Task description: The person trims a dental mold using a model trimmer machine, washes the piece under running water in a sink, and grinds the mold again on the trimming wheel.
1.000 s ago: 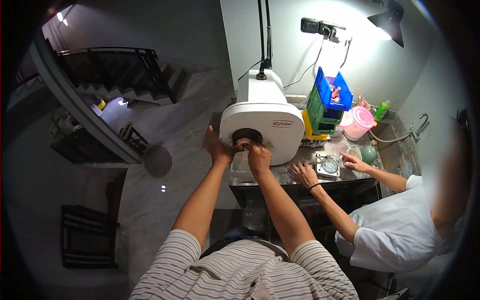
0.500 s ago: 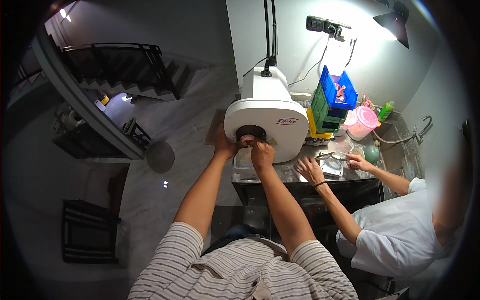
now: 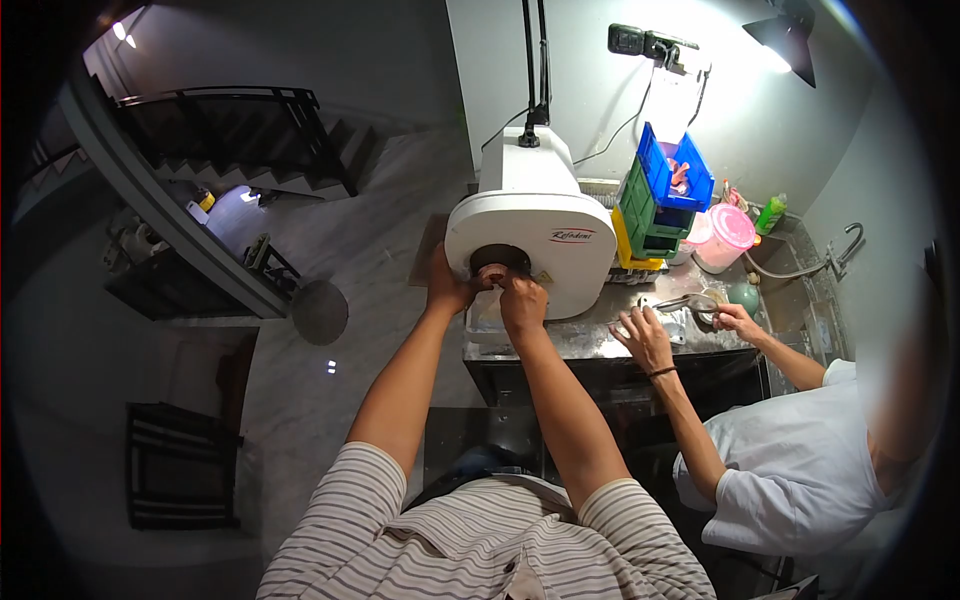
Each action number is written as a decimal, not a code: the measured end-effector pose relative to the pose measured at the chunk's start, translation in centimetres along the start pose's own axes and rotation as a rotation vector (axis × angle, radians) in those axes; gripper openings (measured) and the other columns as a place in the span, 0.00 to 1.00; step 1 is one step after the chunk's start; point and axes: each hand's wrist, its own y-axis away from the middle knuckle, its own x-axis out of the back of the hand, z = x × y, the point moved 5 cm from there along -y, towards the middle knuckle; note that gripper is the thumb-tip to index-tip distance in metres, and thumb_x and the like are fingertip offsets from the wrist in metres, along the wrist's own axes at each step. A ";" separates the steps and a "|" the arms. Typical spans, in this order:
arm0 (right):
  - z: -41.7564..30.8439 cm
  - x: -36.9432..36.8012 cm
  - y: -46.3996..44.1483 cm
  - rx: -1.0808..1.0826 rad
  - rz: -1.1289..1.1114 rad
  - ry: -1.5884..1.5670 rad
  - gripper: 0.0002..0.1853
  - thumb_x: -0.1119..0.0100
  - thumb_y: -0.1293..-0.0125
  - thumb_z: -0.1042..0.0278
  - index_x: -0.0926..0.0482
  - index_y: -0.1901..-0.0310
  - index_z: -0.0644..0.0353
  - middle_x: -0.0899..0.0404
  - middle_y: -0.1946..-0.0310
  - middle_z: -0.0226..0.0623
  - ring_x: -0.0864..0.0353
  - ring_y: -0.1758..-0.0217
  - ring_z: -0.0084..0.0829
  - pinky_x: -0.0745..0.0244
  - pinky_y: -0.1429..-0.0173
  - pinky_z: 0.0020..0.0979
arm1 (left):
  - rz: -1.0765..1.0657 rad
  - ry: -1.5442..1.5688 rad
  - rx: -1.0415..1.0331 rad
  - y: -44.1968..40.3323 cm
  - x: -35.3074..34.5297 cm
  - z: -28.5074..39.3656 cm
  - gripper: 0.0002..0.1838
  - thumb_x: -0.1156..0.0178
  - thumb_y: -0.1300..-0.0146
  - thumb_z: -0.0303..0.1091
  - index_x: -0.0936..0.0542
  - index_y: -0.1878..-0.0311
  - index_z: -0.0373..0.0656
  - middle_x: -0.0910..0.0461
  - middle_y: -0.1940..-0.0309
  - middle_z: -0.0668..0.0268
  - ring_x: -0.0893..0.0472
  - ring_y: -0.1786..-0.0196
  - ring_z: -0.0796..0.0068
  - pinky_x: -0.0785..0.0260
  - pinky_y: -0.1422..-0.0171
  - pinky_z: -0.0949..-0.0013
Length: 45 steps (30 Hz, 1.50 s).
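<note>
A white machine (image 3: 560,265) with a dark round opening (image 3: 497,256) in its front stands on the metal counter. At the opening, my left hand (image 3: 450,285) and my right hand (image 3: 522,303) are close together with a small pinkish-brown piece (image 3: 491,272) between them. Fingers of both hands are closed on this piece, and its lower part is hidden by them. My left hand is on the left side of the opening, my right hand on the lower right.
To the right, a co-worker's two hands (image 3: 647,340) hold a spectacle-like item (image 3: 690,302) over the counter (image 3: 600,335). Behind are stacked blue (image 3: 690,200), green and yellow bins, a pink-lidded tub (image 3: 724,240), a green ball (image 3: 744,296) and a sink with a tap (image 3: 848,246).
My left hand's fingers, raised one second ago, have folded in by the opening. The co-worker has lifted the spectacle-like item from the counter. The view has shifted slightly.
</note>
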 end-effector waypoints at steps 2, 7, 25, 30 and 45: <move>-0.2 0.2 -0.1 -0.025 -0.011 -0.002 0.05 0.40 0.45 0.75 0.16 0.68 0.56 0.15 0.74 0.44 0.13 0.70 0.45 0.19 0.66 0.44 | 0.006 -0.017 0.010 0.0 0.1 0.0 0.50 0.13 0.73 0.26 0.28 0.39 0.38 0.21 0.44 0.56 0.20 0.40 0.57 0.27 0.35 0.56; 0.0 0.0 -0.1 -0.065 -0.022 0.011 0.06 0.40 0.45 0.76 0.15 0.68 0.55 0.14 0.73 0.44 0.12 0.69 0.45 0.18 0.65 0.45 | 0.011 -0.034 -0.006 -0.2 -0.1 -0.6 0.51 0.13 0.72 0.27 0.28 0.39 0.39 0.21 0.43 0.56 0.21 0.39 0.57 0.28 0.33 0.55; -0.1 -0.1 0.0 -0.010 0.038 0.038 0.03 0.41 0.43 0.75 0.18 0.69 0.57 0.15 0.75 0.43 0.13 0.72 0.43 0.19 0.69 0.41 | 0.006 -0.029 0.005 0.0 -0.1 0.3 0.50 0.14 0.74 0.24 0.27 0.39 0.38 0.20 0.44 0.56 0.20 0.39 0.58 0.27 0.34 0.56; -0.4 0.3 -0.2 -0.020 0.053 0.007 0.04 0.39 0.45 0.74 0.17 0.68 0.56 0.16 0.77 0.42 0.13 0.73 0.42 0.19 0.70 0.41 | 0.018 -0.022 -0.014 0.0 -0.1 0.0 0.49 0.13 0.74 0.25 0.26 0.40 0.38 0.19 0.45 0.57 0.19 0.40 0.58 0.27 0.34 0.56; -0.3 0.3 -0.2 -0.066 0.009 0.054 0.02 0.36 0.43 0.71 0.17 0.71 0.53 0.15 0.76 0.43 0.13 0.73 0.43 0.20 0.69 0.43 | -0.001 -0.034 0.022 0.0 -0.1 0.2 0.50 0.14 0.73 0.24 0.27 0.39 0.39 0.20 0.44 0.57 0.20 0.39 0.58 0.27 0.34 0.56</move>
